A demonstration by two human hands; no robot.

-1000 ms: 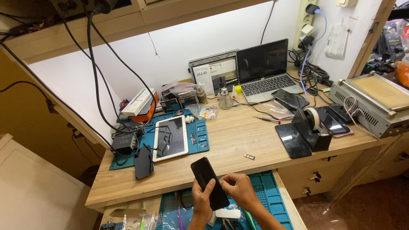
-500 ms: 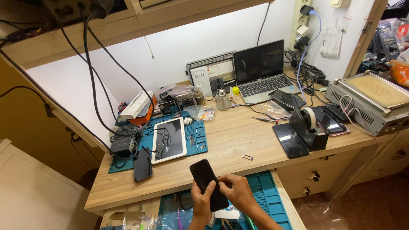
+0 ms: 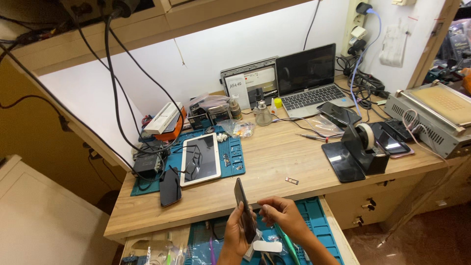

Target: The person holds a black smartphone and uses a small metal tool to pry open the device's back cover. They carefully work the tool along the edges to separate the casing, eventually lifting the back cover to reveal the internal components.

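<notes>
The dark phone (image 3: 242,208) stands on edge over the near pull-out tray, gripped around its lower half by the left hand (image 3: 237,234). Far to the left, a white tablet (image 3: 200,159) lies on a blue work mat (image 3: 234,158), with another dark phone (image 3: 170,186) just beside the mat's near-left corner. The right hand (image 3: 283,217) sits just right of the held phone, fingertips pinched together at its edge; whether they hold anything cannot be told. Farther right stands a black tape dispenser (image 3: 364,147).
</notes>
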